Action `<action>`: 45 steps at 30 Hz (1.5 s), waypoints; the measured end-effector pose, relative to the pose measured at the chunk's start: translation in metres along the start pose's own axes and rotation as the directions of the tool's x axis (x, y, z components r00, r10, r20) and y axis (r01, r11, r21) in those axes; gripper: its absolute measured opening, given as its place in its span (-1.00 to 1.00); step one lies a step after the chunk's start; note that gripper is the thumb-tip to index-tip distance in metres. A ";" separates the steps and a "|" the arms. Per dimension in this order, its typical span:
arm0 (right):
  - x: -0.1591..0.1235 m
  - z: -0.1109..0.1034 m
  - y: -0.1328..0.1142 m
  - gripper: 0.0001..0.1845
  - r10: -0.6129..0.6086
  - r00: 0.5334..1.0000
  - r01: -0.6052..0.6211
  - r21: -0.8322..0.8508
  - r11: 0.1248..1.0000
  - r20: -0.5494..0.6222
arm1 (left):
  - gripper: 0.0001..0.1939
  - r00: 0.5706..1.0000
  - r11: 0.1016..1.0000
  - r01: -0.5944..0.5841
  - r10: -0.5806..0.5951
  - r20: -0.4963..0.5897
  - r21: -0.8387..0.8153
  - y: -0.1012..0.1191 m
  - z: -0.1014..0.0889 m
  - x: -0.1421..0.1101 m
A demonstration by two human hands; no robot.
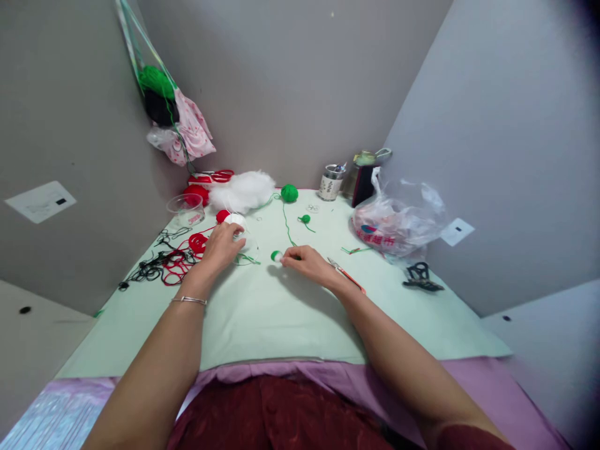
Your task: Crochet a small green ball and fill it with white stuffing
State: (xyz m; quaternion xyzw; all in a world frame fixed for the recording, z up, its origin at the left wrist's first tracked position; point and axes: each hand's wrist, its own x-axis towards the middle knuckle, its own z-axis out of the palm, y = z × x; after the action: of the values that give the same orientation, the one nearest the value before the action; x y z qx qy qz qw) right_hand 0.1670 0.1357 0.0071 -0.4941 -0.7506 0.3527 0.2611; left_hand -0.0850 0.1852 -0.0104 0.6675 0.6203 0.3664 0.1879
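My left hand (222,244) is closed at the near edge of a ball of white yarn (238,220), with thumb and fingers curled against it. A small red ball (222,216) sits just beyond those fingers. In a pinch, my right hand (307,262) holds a small round green-and-white yarn piece (276,256) by its white side, a little above the table. Green yarn (287,228) runs from a green yarn ball (289,193) at the back toward my right hand. Scissors with orange handles (347,275) lie beside my right wrist.
Tangled black yarn (154,265) and red yarn (175,269) lie at left, near a clear plastic cup (187,210). White stuffing (244,190) is behind. A pen can (330,182), a plastic bag (398,215) and a black hair clip (422,277) stand or lie at right.
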 end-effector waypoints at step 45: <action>0.011 -0.001 0.004 -0.59 0.104 0.947 0.152 0.711 0.687 -0.303 | -0.58 0.972 0.836 -0.105 0.202 0.123 -0.539 0.058 0.028 -0.037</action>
State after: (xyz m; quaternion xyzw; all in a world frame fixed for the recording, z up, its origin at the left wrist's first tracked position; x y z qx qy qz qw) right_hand 0.1654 0.1473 0.0048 -0.3906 -0.5032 0.5323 0.5575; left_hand -0.0236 0.1455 0.0029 0.6672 0.4209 0.4768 0.3877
